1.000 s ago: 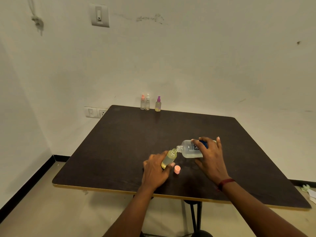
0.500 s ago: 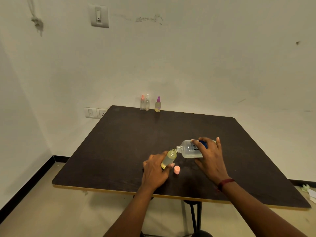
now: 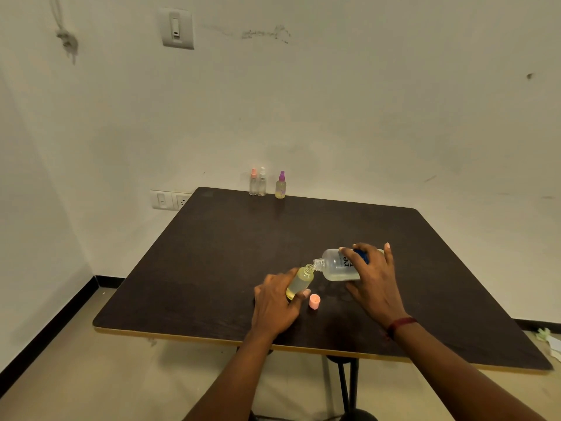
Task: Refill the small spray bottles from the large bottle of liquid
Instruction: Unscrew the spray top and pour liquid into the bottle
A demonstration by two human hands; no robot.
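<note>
White walls [image 3: 364, 117] frame a dark table [image 3: 230, 256] where the left hand [image 3: 274, 302] wraps an uncapped small spray bottle [image 3: 299, 282], tilting its neck to meet the large bottle [image 3: 335, 265], which the right hand [image 3: 375, 284] grips tipped nearly flat for pouring. A pink cap [image 3: 314, 301] lies just beside, kept handy; any stream is too fine to make out, and three more spray bottles [image 3: 261, 186] wait at the far edge.

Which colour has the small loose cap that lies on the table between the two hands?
The cap is pale pink; the head view shows it clearly.
</note>
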